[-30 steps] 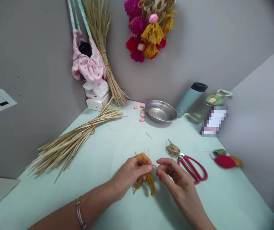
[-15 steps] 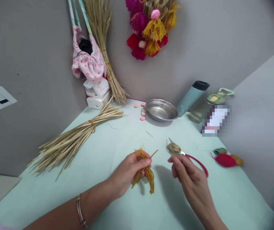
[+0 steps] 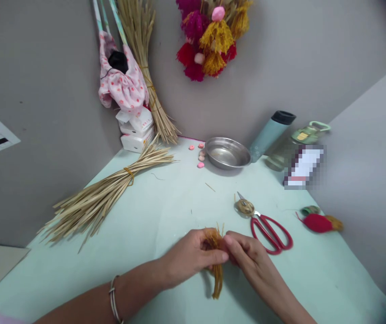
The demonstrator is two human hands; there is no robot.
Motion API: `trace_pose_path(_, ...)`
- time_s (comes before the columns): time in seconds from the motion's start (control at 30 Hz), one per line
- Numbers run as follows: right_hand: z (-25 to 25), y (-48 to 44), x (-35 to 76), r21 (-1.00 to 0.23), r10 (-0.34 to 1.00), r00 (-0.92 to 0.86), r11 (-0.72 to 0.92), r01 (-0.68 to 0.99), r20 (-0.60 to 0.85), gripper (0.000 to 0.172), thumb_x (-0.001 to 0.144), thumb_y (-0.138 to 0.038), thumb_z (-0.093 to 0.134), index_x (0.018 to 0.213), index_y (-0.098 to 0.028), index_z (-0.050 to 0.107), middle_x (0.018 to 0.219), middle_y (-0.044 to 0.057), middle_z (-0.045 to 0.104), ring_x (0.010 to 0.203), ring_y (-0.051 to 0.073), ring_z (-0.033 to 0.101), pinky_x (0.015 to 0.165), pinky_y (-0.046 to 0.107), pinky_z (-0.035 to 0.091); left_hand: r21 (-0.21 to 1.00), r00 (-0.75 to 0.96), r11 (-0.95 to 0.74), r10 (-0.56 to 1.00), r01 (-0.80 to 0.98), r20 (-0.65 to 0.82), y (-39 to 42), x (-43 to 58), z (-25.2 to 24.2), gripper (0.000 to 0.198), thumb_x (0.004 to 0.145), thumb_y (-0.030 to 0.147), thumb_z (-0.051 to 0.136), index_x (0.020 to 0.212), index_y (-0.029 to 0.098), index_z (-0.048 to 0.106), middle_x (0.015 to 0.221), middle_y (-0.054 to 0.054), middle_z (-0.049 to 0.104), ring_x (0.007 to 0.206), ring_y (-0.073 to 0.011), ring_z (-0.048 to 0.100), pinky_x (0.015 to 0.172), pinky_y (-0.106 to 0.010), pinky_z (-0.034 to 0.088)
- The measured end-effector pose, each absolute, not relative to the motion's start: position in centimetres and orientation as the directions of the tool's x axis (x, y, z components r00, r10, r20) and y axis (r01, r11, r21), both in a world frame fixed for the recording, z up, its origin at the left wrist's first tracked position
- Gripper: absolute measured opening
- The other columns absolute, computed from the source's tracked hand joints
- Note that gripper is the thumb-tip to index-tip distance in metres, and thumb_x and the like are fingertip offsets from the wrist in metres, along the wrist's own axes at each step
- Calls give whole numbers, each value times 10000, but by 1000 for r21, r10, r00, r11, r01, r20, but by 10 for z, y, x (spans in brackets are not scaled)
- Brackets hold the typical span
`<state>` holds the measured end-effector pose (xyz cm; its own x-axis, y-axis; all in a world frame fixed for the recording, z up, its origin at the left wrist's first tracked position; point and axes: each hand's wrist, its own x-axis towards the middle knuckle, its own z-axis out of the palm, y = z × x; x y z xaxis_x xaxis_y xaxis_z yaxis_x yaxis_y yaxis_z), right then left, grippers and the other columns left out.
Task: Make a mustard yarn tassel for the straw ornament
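Note:
A mustard-yellow yarn tassel (image 3: 217,278) hangs from my left hand (image 3: 193,254), whose fingers and thumb are closed round its upper part. Short loose ends stick up above the grip, and longer strands dangle below. My right hand (image 3: 247,254) meets the left one at the tassel's side, thumb and fingertips pinched together against the yarn; whether a single strand lies between them is too small to tell. Just beyond my right hand lie red-handled scissors (image 3: 271,234), their blades passing by a small coil of tan strip (image 3: 245,207).
A tied bundle of dry straw (image 3: 111,193) lies to the left. At the back are a metal bowl (image 3: 228,154), several pink beads (image 3: 201,165), a teal tumbler (image 3: 272,135) and a green-lidded bottle (image 3: 282,148). A red yarn bundle (image 3: 317,223) rests at right. Yarn tassels (image 3: 216,38) hang on the wall.
My right hand has moved left and down from near the scissors to the tassel, uncovering the red handles. My left hand has brought the tassel slightly right and nearer to me.

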<state>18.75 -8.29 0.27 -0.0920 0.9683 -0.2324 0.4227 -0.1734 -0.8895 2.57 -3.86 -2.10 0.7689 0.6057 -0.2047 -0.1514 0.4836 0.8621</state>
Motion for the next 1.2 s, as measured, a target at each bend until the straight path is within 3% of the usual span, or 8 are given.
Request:
trace_pose_path(0.17, 3, -82, 187, -894, 959, -110, -199, 401, -262, 475, 914, -545, 443, 601, -209, 322, 580, -56, 263, 547, 106, 227, 498, 262, 181, 871, 728, 475, 640, -124, -245, -37, 25, -21, 326, 736, 414, 715, 882, 144, 605, 740, -3, 535, 641, -86, 458, 636, -232, 365)
trace_pose_path(0.33, 6, -80, 188, -901, 977, -75, -155, 404, -201, 444, 925, -515, 447, 621, -193, 409, 603, -39, 369, 588, 117, 335, 552, 255, 275, 871, 683, 475, 678, -127, -271, -36, 25, -20, 319, 745, 401, 704, 902, 143, 601, 761, -10, 549, 637, -84, 478, 625, -225, 373)
trace_pose_path(0.5, 6, -79, 192, -933, 974, -71, -181, 311, -213, 328, 891, -475, 541, 745, -181, 545, 687, -12, 511, 672, 139, 448, 623, 259, 348, 860, 652, 489, 701, -146, -289, -34, 24, -17, 285, 741, 380, 700, 860, 151, 579, 682, 18, 518, 602, -79, 479, 602, -210, 368)
trace_pose_path(0.77, 7, -76, 193, -959, 966, -22, -252, 133, -257, 229, 781, -411, 708, 812, -193, 647, 769, 5, 620, 743, 148, 539, 678, 254, 416, 857, 660, 487, 702, -170, -268, -31, 25, -24, 255, 767, 372, 674, 852, 156, 567, 698, 10, 546, 609, -85, 512, 634, -225, 416)
trace_pose_path(1.03, 5, -79, 193, -961, 966, 34, -258, 97, -255, 224, 769, -399, 723, 835, -207, 629, 790, 10, 639, 744, 155, 569, 667, 261, 435, 864, 670, 481, 693, -152, -268, -32, 25, -25, 309, 727, 384, 714, 868, 156, 561, 700, 20, 539, 592, -82, 521, 645, -244, 446)
trace_pose_path(1.2, 5, -80, 193, -958, 982, 41, -191, 215, -187, 250, 860, -446, 609, 971, -228, 562, 824, -5, 575, 733, 143, 520, 666, 261, 414, 879, 666, 455, 701, -142, -256, -32, 26, -28, 274, 729, 357, 708, 832, 155, 552, 683, 23, 533, 583, -78, 516, 625, -233, 437)
